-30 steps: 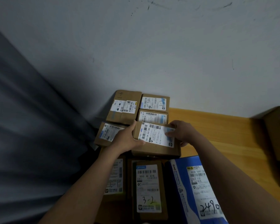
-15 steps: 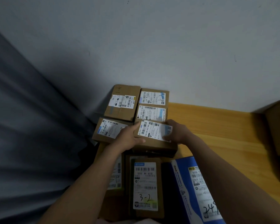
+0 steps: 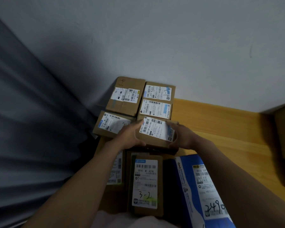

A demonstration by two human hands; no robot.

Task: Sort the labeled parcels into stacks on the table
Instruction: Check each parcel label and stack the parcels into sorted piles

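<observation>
Both hands grip one small brown parcel (image 3: 156,131) from its sides: the left hand (image 3: 130,137) and the right hand (image 3: 183,137) curl their fingers round its edges. It is at the desk's (image 3: 220,129) left end, behind the parcel marked 3-2 (image 3: 146,183) (handwritten), just before two other labelled parcels (image 3: 155,109).

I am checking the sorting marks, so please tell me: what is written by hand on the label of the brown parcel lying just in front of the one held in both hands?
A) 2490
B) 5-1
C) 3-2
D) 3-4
C: the white label on this brown parcel, nearer to the camera than the held parcel, shows a handwritten 3-2 near its lower edge.
</observation>
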